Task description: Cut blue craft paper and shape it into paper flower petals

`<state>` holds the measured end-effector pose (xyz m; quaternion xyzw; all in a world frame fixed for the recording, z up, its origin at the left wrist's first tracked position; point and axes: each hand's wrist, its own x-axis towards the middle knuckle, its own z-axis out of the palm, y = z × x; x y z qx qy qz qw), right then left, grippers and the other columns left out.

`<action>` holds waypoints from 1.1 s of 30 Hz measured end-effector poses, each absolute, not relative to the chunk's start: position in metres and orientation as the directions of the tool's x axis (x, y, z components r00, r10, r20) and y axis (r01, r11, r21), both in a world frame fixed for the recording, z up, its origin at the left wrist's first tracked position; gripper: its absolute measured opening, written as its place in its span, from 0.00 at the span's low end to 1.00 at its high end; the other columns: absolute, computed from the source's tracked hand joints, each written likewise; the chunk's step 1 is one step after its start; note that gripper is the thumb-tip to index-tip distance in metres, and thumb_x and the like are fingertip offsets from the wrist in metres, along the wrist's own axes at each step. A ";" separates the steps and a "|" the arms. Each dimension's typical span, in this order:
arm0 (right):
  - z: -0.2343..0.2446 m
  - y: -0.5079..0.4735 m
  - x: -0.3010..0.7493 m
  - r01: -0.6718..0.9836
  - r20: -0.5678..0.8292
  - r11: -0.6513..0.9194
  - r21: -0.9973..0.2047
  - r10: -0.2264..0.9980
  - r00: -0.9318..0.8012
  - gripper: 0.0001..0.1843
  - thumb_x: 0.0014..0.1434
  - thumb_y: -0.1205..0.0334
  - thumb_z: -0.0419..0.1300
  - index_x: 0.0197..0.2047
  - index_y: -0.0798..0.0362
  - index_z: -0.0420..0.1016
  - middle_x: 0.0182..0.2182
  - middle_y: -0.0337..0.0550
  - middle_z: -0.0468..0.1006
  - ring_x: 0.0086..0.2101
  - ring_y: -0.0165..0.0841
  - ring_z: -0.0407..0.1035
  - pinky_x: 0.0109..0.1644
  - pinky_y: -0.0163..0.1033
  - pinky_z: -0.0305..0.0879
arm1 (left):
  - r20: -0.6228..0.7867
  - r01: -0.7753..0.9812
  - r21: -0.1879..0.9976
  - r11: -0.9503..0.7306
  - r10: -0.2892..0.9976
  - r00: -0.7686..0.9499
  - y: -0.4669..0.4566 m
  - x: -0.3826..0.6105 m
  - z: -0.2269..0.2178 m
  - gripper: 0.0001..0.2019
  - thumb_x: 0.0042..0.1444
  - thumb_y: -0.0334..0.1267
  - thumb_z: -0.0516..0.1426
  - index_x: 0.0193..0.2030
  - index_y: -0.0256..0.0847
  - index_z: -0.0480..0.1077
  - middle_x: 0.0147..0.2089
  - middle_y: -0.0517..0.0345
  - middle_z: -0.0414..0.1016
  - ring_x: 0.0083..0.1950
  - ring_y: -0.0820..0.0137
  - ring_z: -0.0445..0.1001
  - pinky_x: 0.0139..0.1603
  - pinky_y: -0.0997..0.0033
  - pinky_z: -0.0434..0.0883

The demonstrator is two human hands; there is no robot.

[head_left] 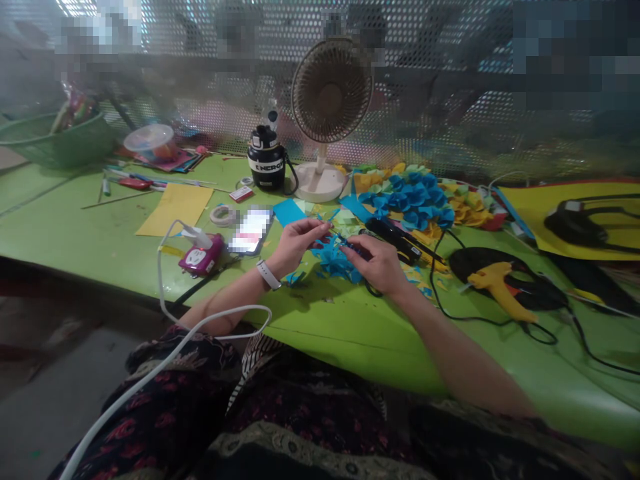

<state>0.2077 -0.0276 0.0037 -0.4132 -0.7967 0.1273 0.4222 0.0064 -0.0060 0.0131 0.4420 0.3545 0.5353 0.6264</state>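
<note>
My left hand (300,245), with a white band on the wrist, is closed in a pinch above the table. What sits between its fingertips is too small to make out. Facing it, my right hand (379,261) is closed too, its fingers curled around something dark and bluish that is mostly hidden. The fingertips of both hands are close together. Just below them lies a heap of blue paper scraps (340,263). A blue paper strip (289,213) lies behind my left hand, and a long black tool (393,239) rests behind my right.
Blue paper petals (415,197) are piled at the back, beside yellow ones (467,205). A yellow glue gun (503,290) with a black cord lies right. To the left are a phone (251,230), a magenta power socket (201,255) and a tape roll (223,215). A fan (330,93) stands behind.
</note>
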 end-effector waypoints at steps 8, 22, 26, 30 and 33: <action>0.004 -0.029 0.206 0.581 0.572 0.628 -0.518 0.759 -0.310 0.11 0.65 0.54 0.60 0.42 0.51 0.79 0.39 0.47 0.84 0.38 0.39 0.78 0.45 0.43 0.73 | 0.021 -0.359 0.933 0.034 0.989 0.149 -0.007 0.007 0.015 0.22 0.38 0.51 0.73 0.29 0.37 0.74 0.30 0.59 0.78 0.28 0.77 0.75 0.29 0.78 0.69; 0.013 -0.037 0.201 0.438 0.439 0.465 -0.769 0.883 -0.166 0.11 0.61 0.53 0.63 0.38 0.52 0.79 0.27 0.40 0.80 0.26 0.32 0.73 0.33 0.38 0.70 | 0.028 -0.373 0.927 0.034 0.987 0.159 -0.007 0.007 0.011 0.22 0.37 0.54 0.73 0.31 0.38 0.77 0.29 0.59 0.79 0.28 0.77 0.75 0.30 0.77 0.70; 0.011 -0.036 0.202 0.369 0.360 0.374 -0.851 0.927 -0.109 0.14 0.60 0.50 0.63 0.38 0.52 0.78 0.22 0.37 0.77 0.21 0.30 0.69 0.27 0.36 0.67 | 0.037 -0.376 0.926 0.030 0.985 0.169 -0.007 0.006 0.009 0.21 0.41 0.52 0.72 0.34 0.39 0.79 0.30 0.58 0.80 0.29 0.76 0.77 0.31 0.76 0.71; 0.010 -0.036 0.203 0.385 0.354 0.371 -0.845 0.928 -0.116 0.14 0.60 0.50 0.64 0.38 0.52 0.78 0.23 0.38 0.78 0.23 0.31 0.71 0.28 0.37 0.68 | 0.014 -0.373 0.926 0.060 0.981 0.193 -0.007 0.006 0.006 0.19 0.44 0.50 0.72 0.37 0.38 0.79 0.32 0.57 0.80 0.32 0.74 0.78 0.34 0.73 0.73; 0.010 -0.036 0.205 0.423 0.372 0.391 -0.818 0.919 -0.131 0.13 0.60 0.51 0.63 0.37 0.52 0.79 0.26 0.40 0.79 0.27 0.33 0.73 0.31 0.38 0.69 | -0.003 -0.381 0.921 0.088 0.976 0.217 -0.009 0.007 0.007 0.19 0.44 0.48 0.72 0.38 0.39 0.80 0.33 0.56 0.81 0.33 0.73 0.78 0.34 0.73 0.73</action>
